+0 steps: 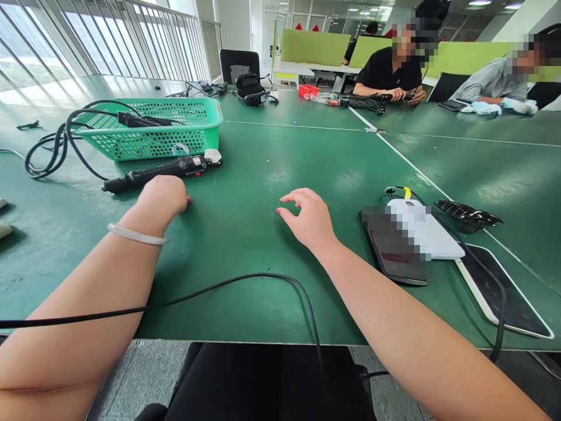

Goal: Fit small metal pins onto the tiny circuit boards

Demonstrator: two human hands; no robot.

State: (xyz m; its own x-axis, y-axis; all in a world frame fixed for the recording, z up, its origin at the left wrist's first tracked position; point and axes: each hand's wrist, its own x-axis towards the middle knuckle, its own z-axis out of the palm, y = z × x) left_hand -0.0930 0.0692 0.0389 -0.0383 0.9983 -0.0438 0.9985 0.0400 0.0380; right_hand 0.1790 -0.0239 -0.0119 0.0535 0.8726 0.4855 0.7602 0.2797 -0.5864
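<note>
My left hand [163, 193] is curled into a fist just in front of a black electric screwdriver [162, 171]. Only a red thumbnail peeks out at its right side; the other fingers are turned away, so anything inside the fist is hidden. The screwdriver lies on the green table [245, 234] beside a green perforated basket [153, 140], its cable [65, 134] looping off to the left. To the right, my right hand [310, 216] hovers at or just above the tabletop, with thumb and fingers curved apart and nothing between them.
A black phone [394, 251], a white device [425, 228], a tablet [504, 286] and a black hair clip [468, 214] lie on the right. A black cable [263, 275] crosses near the front edge. Two people [390, 73] sit across the table, near a red box [308, 90].
</note>
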